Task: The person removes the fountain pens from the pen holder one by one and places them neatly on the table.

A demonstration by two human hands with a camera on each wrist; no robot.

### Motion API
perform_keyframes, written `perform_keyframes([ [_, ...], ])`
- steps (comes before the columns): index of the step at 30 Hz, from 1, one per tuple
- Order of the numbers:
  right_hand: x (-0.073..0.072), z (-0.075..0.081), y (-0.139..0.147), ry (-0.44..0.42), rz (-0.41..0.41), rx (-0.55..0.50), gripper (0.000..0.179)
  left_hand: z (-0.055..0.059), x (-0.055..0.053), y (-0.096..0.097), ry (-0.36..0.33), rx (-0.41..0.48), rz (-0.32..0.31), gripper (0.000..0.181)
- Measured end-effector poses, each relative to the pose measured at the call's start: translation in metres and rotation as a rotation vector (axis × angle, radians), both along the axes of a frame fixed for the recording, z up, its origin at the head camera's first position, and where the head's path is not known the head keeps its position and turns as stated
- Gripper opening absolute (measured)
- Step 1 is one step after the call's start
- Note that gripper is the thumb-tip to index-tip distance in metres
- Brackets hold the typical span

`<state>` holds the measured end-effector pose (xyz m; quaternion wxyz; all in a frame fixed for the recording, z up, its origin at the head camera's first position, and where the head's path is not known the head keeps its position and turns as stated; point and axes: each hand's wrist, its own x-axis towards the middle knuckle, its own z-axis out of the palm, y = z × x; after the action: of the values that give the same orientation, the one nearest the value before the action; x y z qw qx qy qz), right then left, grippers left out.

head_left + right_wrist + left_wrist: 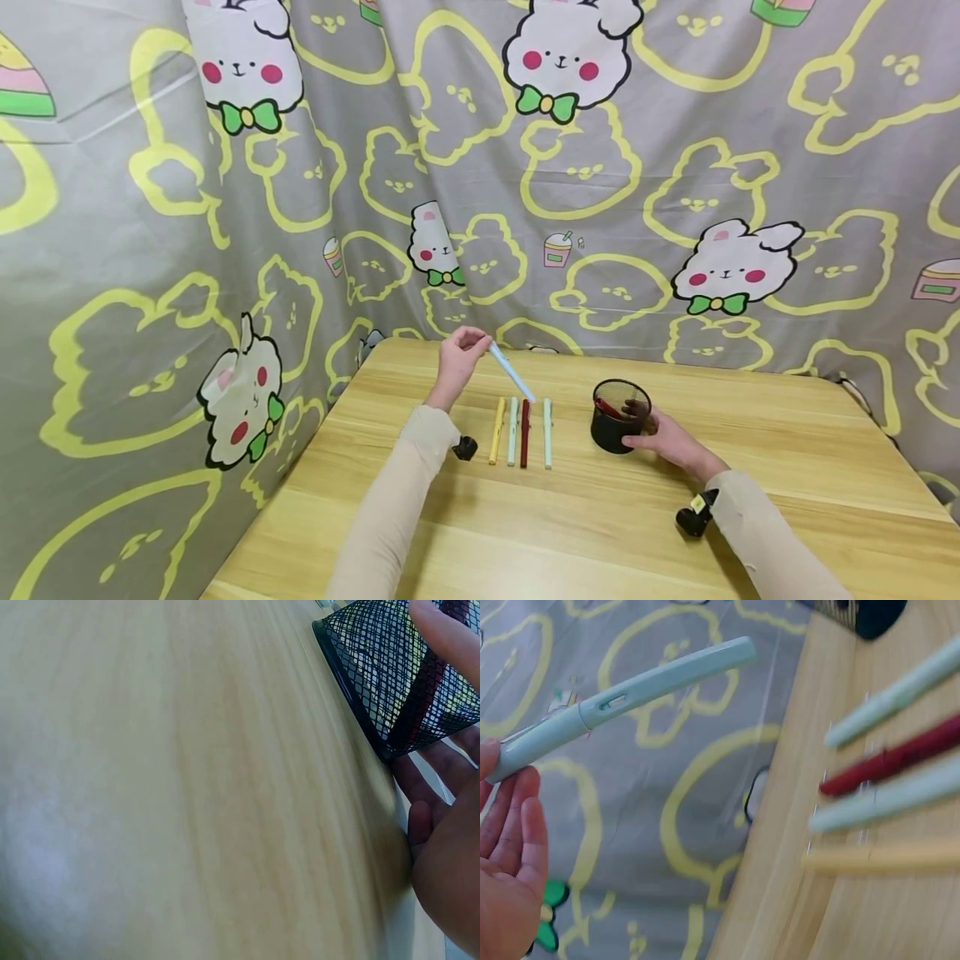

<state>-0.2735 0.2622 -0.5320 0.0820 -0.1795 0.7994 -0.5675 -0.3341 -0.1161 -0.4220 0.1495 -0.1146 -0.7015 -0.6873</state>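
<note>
My left hand (459, 360) pinches a light blue fountain pen (512, 372) by its capped end. In the left wrist view that pen (664, 684) slants upward, its barrel pointing away from the fingers. On the table below lie a yellow pen (497, 432), a pale mint pen (513, 433), a dark red pen (525, 435) and, slightly apart, another pale mint pen (547, 435). My right hand (671, 440) holds the side of a black mesh pen cup (615, 438), thumb and fingers around it. Inside the upright cup leans a dark red pen (608, 408).
The wooden table (600, 517) runs back to a grey patterned curtain (480, 192), which also hangs along the left side. Small black wrist cameras sit under both sleeves, the right one (693, 517) close above the table.
</note>
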Motion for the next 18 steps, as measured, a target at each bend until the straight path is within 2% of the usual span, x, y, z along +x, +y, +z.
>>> perform_keyframes([
  [4, -0.002, -0.001, 0.002, 0.017, 0.002, 0.018, 0.077, -0.002, -0.002, -0.021, -0.018, -0.021, 0.017, 0.014],
  [8, -0.002, -0.001, 0.004, 0.034, 0.002, 0.030, 0.076, -0.005, -0.004, -0.037, -0.074, -0.086, -0.002, 0.015],
  [13, -0.001, -0.002, 0.004, 0.035, 0.004, 0.024, 0.076, -0.013, -0.004, -0.047, -0.149, -0.270, -0.030, 0.013],
  [18, -0.002, -0.004, 0.002, 0.039, -0.002, 0.030, 0.076, -0.025, -0.001, -0.054, -0.205, -0.437, -0.111, 0.014],
])
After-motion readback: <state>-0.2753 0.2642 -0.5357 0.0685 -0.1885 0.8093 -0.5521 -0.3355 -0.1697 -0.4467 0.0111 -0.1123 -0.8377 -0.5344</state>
